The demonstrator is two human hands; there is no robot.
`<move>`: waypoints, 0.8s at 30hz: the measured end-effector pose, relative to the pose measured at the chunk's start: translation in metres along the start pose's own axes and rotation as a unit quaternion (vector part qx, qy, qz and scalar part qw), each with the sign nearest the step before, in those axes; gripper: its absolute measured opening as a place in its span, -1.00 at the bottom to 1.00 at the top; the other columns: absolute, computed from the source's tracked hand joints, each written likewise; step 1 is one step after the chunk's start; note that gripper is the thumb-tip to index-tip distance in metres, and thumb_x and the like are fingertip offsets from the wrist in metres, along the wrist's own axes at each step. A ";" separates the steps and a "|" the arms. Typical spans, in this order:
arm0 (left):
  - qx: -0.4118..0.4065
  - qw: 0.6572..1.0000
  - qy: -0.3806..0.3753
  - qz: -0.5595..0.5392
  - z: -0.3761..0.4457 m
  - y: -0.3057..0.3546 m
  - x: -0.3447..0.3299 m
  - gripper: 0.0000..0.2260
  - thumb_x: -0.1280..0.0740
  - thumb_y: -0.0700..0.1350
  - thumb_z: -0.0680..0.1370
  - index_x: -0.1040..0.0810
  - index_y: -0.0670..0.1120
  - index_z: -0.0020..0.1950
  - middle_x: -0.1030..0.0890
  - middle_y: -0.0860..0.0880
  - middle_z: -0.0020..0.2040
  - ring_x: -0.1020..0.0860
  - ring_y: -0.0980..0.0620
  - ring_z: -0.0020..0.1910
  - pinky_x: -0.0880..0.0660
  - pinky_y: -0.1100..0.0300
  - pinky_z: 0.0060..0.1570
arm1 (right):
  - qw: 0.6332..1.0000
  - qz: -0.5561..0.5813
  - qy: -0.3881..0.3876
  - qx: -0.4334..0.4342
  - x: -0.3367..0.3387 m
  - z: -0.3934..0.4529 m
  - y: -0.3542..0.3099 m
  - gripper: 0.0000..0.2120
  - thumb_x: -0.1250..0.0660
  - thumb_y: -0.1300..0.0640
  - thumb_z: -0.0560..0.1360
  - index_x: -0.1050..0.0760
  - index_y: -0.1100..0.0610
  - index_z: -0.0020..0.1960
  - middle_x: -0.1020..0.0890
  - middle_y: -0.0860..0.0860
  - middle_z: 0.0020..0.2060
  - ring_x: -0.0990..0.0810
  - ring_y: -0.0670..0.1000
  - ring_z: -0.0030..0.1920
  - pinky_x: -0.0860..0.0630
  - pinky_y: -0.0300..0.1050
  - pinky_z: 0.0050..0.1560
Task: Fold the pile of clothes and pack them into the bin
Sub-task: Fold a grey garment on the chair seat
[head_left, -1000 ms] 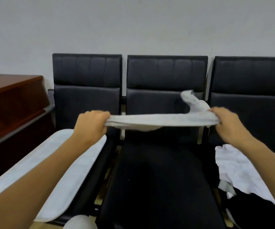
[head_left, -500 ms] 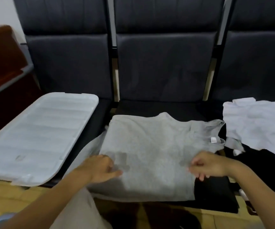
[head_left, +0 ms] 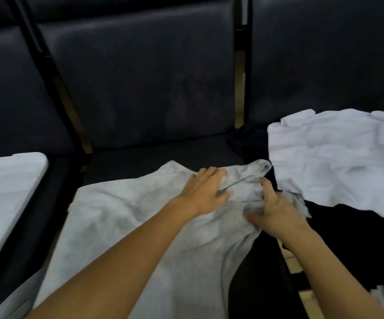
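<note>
Two hands at frame centre on grey shirt (head_left: pixel 122 226): left hand (head_left: pixel 203 192) flat, fingers released; right hand (head_left: pixel 272 209) fingers pinching collar fabric.

One head cam, looked fwd & down, close over the middle seat (head_left: pixel 140 162); no 2nd view.

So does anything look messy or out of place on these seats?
The grey T-shirt lies rumpled, hanging off the seat's front edge. The left hand and right hand work its collar end. On the right, a white garment sprawls crumpled over black clothes.
</note>
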State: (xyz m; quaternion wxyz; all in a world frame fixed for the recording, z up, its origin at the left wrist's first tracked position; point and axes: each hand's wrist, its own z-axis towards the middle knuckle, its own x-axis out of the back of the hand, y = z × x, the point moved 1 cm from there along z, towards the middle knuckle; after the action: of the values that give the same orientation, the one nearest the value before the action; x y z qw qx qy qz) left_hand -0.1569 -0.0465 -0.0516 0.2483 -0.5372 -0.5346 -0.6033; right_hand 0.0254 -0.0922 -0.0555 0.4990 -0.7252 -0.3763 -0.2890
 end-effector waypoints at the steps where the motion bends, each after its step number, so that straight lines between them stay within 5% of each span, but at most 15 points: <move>1: 0.005 1.000 -0.003 0.004 0.015 0.005 -0.002 -0.49 -0.24 0.16 0.59 -0.25 0.02 0.48 -0.35 -0.01 0.40 -0.33 -0.07 0.35 -0.28 -0.03 0.33 | 1.000 0.001 -0.004 -0.006 0.003 -0.002 0.002 -0.29 -0.43 -0.02 0.45 -0.15 -0.01 0.49 -0.50 0.14 0.20 -0.52 0.17 0.19 -0.43 -0.08 0.02; 4: 0.050 0.997 -0.008 0.057 0.058 0.016 -0.009 -0.43 -0.27 0.14 0.58 -0.21 -0.03 0.52 -0.34 -0.07 0.43 -0.30 -0.13 0.39 -0.21 -0.07 0.34 | 0.998 -0.057 -0.004 -0.023 0.016 -0.003 0.013 -0.53 -0.43 -0.14 0.43 -0.42 0.07 0.22 -0.53 0.04 0.06 -0.55 0.06 0.08 -0.48 -0.10 -0.03; 9: 0.083 0.989 0.066 0.099 0.079 0.024 -0.006 -0.90 -0.20 -0.04 0.61 -0.43 -0.04 0.02 -0.52 -0.01 -0.03 -0.55 -0.08 0.06 -0.31 0.00 0.13 | 0.996 -0.052 -0.054 -0.057 0.049 -0.012 0.024 -0.65 -0.46 -0.24 0.35 -0.46 0.01 -0.18 -0.51 -0.07 -0.19 -0.54 -0.01 -0.14 -0.43 -0.13 -0.25; 12: 0.142 0.979 0.112 -0.098 0.079 0.028 0.007 -0.87 -0.22 -0.03 0.60 -0.42 -0.09 -0.04 -0.50 -0.02 -0.15 -0.53 -0.03 -0.16 -0.42 0.10 -0.17 | 0.997 -0.028 -0.038 -0.054 0.072 -0.021 0.030 -0.62 -0.48 -0.27 0.30 -0.46 0.00 -0.24 -0.53 -0.07 -0.24 -0.55 -0.02 -0.17 -0.45 -0.12 -0.25; 14: 0.205 0.920 0.099 -0.318 0.082 0.040 0.020 -0.87 -0.25 -0.07 0.59 -0.48 -0.12 0.02 -0.53 -0.03 -0.15 -0.53 0.04 -0.21 -0.44 0.17 -0.29 | 0.998 -0.012 -0.026 -0.060 0.087 -0.026 0.038 -0.60 -0.50 -0.29 0.28 -0.49 0.01 -0.24 -0.55 -0.07 -0.27 -0.56 -0.05 -0.22 -0.43 -0.15 -0.28; 17: 0.219 0.844 0.044 -0.487 0.091 0.058 0.038 -0.93 -0.31 -0.17 0.56 -0.57 -0.12 -0.08 -0.60 -0.07 -0.14 -0.57 0.03 -0.17 -0.54 0.19 -0.21 | 0.997 0.035 -0.032 -0.055 0.102 -0.031 0.053 -0.52 -0.52 -0.25 0.30 -0.42 0.11 -0.35 -0.52 -0.06 -0.40 -0.52 -0.07 -0.37 -0.34 -0.21 -0.37; 20: 0.186 0.816 0.029 -0.547 0.104 0.074 0.049 -0.82 -0.39 -0.21 0.55 -0.58 -0.16 0.14 -0.62 -0.13 0.00 -0.61 0.00 -0.06 -0.60 0.16 -0.09 | 0.989 0.128 -0.021 -0.065 0.112 -0.036 0.069 -0.56 -0.56 -0.12 0.32 -0.42 0.16 -0.33 -0.48 -0.01 -0.45 -0.48 -0.03 -0.40 -0.35 -0.16 -0.33; 22: 0.168 0.824 0.026 -0.540 0.114 0.083 0.051 -0.71 -0.41 -0.29 0.53 -0.52 -0.15 0.24 -0.60 -0.14 0.03 -0.61 -0.01 -0.06 -0.60 0.17 -0.10 | 0.979 0.190 -0.003 -0.071 0.115 -0.036 0.076 -0.61 -0.57 0.01 0.35 -0.47 0.26 -0.27 -0.51 0.05 -0.42 -0.49 -0.01 -0.38 -0.38 -0.13 -0.30; 24: 0.135 0.878 0.024 -0.458 0.122 0.096 0.051 -0.70 -0.42 -0.32 0.51 -0.51 -0.15 0.22 -0.60 -0.12 0.01 -0.61 0.01 -0.07 -0.59 0.21 -0.11 | 0.967 0.243 0.018 -0.073 0.118 -0.037 0.082 -0.67 -0.58 0.11 0.36 -0.53 0.34 -0.16 -0.59 0.17 -0.33 -0.54 0.01 -0.33 -0.43 -0.13 -0.28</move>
State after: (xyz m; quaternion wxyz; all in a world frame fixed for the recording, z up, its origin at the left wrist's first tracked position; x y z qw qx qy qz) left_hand -0.0417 0.0498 0.0127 0.0273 -0.1793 -0.7914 -0.5838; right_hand 0.1571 -0.1147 0.0090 0.5061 -0.8244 -0.1576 -0.1984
